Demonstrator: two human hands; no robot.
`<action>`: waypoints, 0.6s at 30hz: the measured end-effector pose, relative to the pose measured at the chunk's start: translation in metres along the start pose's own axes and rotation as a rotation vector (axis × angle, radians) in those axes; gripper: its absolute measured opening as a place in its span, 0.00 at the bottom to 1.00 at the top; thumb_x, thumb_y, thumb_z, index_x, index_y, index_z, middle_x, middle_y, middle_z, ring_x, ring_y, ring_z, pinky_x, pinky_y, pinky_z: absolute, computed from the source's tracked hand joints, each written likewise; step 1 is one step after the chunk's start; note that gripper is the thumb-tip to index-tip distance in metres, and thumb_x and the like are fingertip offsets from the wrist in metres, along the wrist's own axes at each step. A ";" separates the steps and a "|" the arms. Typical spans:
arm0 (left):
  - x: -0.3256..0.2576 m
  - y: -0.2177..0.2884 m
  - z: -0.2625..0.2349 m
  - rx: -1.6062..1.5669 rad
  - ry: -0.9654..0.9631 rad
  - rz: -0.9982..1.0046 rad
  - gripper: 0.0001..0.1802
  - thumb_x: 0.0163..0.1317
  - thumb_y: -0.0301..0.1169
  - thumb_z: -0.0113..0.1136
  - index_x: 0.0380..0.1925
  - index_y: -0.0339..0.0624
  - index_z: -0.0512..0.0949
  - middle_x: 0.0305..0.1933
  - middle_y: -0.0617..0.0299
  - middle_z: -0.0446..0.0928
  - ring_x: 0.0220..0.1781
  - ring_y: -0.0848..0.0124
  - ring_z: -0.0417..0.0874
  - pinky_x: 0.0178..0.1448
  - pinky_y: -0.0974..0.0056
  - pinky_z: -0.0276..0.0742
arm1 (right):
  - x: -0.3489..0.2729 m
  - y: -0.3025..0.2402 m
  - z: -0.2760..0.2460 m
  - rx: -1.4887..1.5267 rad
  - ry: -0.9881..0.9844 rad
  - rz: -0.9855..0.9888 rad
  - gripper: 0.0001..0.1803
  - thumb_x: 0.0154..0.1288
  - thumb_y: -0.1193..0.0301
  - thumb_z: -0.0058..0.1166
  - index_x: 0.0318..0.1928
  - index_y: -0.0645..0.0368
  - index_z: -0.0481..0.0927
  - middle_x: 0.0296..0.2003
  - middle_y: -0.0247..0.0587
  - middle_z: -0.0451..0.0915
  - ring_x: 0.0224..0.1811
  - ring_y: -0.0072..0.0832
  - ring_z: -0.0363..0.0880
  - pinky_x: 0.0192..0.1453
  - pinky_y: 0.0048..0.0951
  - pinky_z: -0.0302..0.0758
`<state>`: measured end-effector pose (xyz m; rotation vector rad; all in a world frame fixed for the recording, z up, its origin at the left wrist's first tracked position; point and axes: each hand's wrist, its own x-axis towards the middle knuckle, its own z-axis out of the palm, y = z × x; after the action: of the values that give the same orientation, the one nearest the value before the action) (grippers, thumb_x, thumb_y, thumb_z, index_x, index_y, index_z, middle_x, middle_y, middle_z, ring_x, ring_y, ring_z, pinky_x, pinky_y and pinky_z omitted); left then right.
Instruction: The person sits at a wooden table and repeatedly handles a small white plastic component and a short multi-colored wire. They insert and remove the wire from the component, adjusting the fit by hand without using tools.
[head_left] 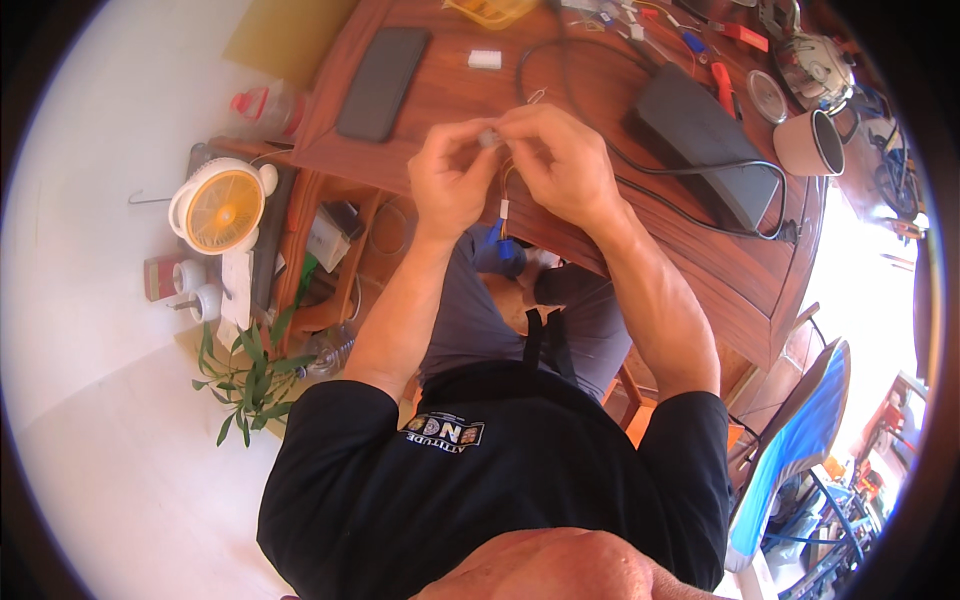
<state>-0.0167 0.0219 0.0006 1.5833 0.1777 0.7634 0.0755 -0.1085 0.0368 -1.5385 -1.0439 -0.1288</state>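
grey and slightly see-through, a small piece (488, 139) is pinched between the left hand (447, 170) and the right hand (565, 165), over the near part of the wooden surface (455, 95). both hands are narrowed, thumbs and forefingers meeting at it. it should be light and stiff, probably smooth plastic that could slip, and best held by its sides. thin wires (507, 182) hang below the right hand; they look soft, bendable and fragile at their joints, so the piece's body seems a safer hold (whether they join it, the fingers hide). as for looks: the piece is pale, blocky and blurred, its details too small to tell. the wires are brown and yellowish, running down to a white sleeve (504, 209) and blue ends (505, 249). beyond the hands lies a white block (485, 60); to the left, a black slab (384, 83); to the right, a black box (700, 145).
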 end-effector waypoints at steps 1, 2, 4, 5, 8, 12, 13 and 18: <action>-0.001 0.001 -0.001 -0.003 -0.013 -0.027 0.14 0.62 0.16 0.64 0.47 0.31 0.77 0.47 0.53 0.84 0.48 0.71 0.85 0.53 0.67 0.82 | 0.000 0.000 0.001 -0.015 0.009 -0.010 0.06 0.59 0.83 0.58 0.38 0.63 0.81 0.38 0.44 0.86 0.35 0.39 0.86 0.37 0.32 0.83; -0.003 0.002 -0.002 -0.008 -0.028 -0.058 0.15 0.62 0.15 0.64 0.49 0.30 0.76 0.48 0.51 0.83 0.50 0.69 0.84 0.54 0.66 0.82 | 0.001 0.000 0.001 -0.003 0.009 -0.009 0.06 0.59 0.83 0.58 0.38 0.62 0.81 0.38 0.44 0.86 0.35 0.39 0.86 0.37 0.32 0.83; -0.005 0.003 -0.002 -0.022 -0.044 -0.089 0.16 0.63 0.15 0.64 0.50 0.29 0.75 0.50 0.49 0.83 0.51 0.68 0.84 0.55 0.66 0.82 | 0.001 -0.001 0.000 0.016 0.009 0.001 0.06 0.58 0.83 0.59 0.37 0.62 0.81 0.38 0.45 0.86 0.35 0.39 0.87 0.36 0.31 0.83; -0.004 0.003 -0.002 -0.032 -0.046 -0.086 0.16 0.63 0.15 0.64 0.50 0.29 0.75 0.50 0.49 0.82 0.51 0.68 0.84 0.55 0.66 0.82 | 0.001 -0.001 0.000 0.019 0.000 0.007 0.06 0.58 0.83 0.59 0.37 0.62 0.81 0.38 0.45 0.86 0.35 0.38 0.87 0.36 0.31 0.83; -0.003 0.002 -0.002 -0.042 -0.044 -0.090 0.16 0.63 0.15 0.64 0.50 0.29 0.75 0.51 0.49 0.82 0.51 0.68 0.84 0.55 0.66 0.83 | 0.001 -0.002 -0.002 0.023 -0.022 0.022 0.06 0.58 0.83 0.59 0.37 0.63 0.81 0.38 0.45 0.86 0.35 0.38 0.87 0.36 0.31 0.83; -0.004 0.001 -0.004 -0.007 -0.044 -0.096 0.16 0.63 0.15 0.64 0.51 0.29 0.74 0.51 0.49 0.82 0.51 0.68 0.84 0.55 0.66 0.83 | 0.000 -0.001 -0.003 0.024 -0.057 0.030 0.07 0.59 0.83 0.58 0.38 0.63 0.82 0.40 0.44 0.85 0.38 0.36 0.86 0.37 0.30 0.83; -0.004 0.001 -0.003 -0.021 -0.046 -0.089 0.16 0.63 0.14 0.64 0.51 0.29 0.74 0.51 0.49 0.82 0.51 0.68 0.84 0.55 0.66 0.83 | 0.000 -0.001 -0.003 0.024 -0.068 0.041 0.07 0.60 0.83 0.58 0.39 0.63 0.82 0.41 0.44 0.85 0.39 0.35 0.86 0.37 0.30 0.83; -0.004 0.002 -0.003 -0.065 -0.043 -0.116 0.16 0.63 0.14 0.63 0.51 0.29 0.74 0.52 0.49 0.82 0.51 0.68 0.84 0.55 0.67 0.83 | -0.001 0.000 -0.001 -0.011 -0.056 0.012 0.07 0.60 0.83 0.59 0.39 0.62 0.82 0.41 0.44 0.85 0.38 0.36 0.86 0.35 0.29 0.83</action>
<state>-0.0217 0.0220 0.0009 1.5129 0.2101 0.6383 0.0759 -0.1100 0.0365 -1.5659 -1.0795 -0.0831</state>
